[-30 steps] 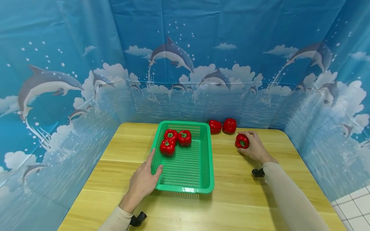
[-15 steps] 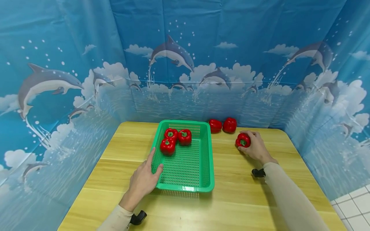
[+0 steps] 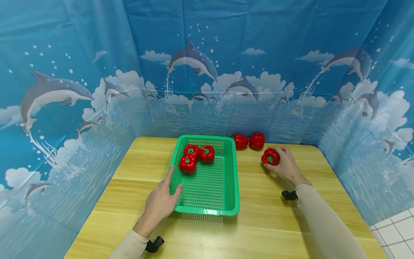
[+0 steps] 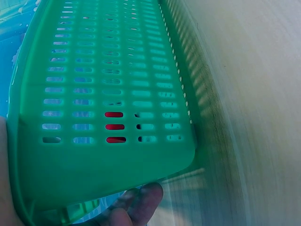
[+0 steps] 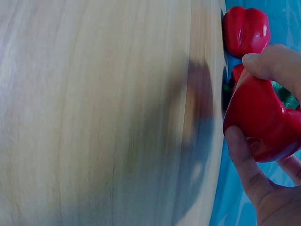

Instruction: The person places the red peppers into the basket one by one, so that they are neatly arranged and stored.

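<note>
My right hand [image 3: 287, 163] holds a red bell pepper [image 3: 269, 157] on the right side, its green stem facing the head camera. In the right wrist view the thumb and fingers spread around this bell pepper [image 5: 261, 115], and a shadow falls on the wood beside it. At the left side of a green plastic basket [image 3: 230, 180], my left hand [image 3: 160, 201] grips the rim with the thumb over it. The left wrist view shows curled fingertips [image 4: 149, 200] at the basket's lower edge. Three red bell peppers, one of them the nearest bell pepper [image 3: 187, 165], sit in the basket's far left part.
Two more red bell peppers, a left one [image 3: 240, 142] and a right one [image 3: 257, 140], lie at the back edge of the wooden table [image 3: 258, 223], right of the basket. A blue dolphin-print curtain [image 3: 207, 115] closes off the back and sides. White tiles [image 3: 396, 233] show at the lower right.
The bell pepper in my right hand has turned, so its stem faces up more, and has shifted a little. The left hand and the basket stay in place.
</note>
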`<move>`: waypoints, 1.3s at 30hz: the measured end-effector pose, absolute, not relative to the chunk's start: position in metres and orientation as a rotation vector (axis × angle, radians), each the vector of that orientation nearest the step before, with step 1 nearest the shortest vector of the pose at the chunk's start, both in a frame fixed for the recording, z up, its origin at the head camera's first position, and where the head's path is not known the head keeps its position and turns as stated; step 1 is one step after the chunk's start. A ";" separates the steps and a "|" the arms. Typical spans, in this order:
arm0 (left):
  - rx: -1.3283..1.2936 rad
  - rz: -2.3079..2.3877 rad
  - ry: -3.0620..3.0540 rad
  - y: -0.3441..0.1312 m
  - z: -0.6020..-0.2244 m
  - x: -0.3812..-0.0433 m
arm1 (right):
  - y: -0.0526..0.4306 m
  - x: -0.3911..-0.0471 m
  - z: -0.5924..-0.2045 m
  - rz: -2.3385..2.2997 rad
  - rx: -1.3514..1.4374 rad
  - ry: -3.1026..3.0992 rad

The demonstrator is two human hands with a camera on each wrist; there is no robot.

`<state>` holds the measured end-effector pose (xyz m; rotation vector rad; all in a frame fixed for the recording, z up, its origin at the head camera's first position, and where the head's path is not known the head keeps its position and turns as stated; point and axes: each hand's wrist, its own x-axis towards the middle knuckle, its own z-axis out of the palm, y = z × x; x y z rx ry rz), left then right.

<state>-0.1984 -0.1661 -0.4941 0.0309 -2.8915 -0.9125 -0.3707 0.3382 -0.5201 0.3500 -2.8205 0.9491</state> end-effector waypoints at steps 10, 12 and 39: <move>0.024 -0.908 -2.887 -0.166 -0.496 -0.198 | 0.333 -0.363 -0.515 0.947 0.376 -2.775; 0.023 -0.912 -2.882 -0.166 -0.496 -0.198 | 0.331 -0.362 -0.513 0.939 0.387 -2.761; 0.015 -0.907 -2.879 -0.168 -0.497 -0.201 | 0.307 -0.351 -0.489 0.900 0.535 -2.638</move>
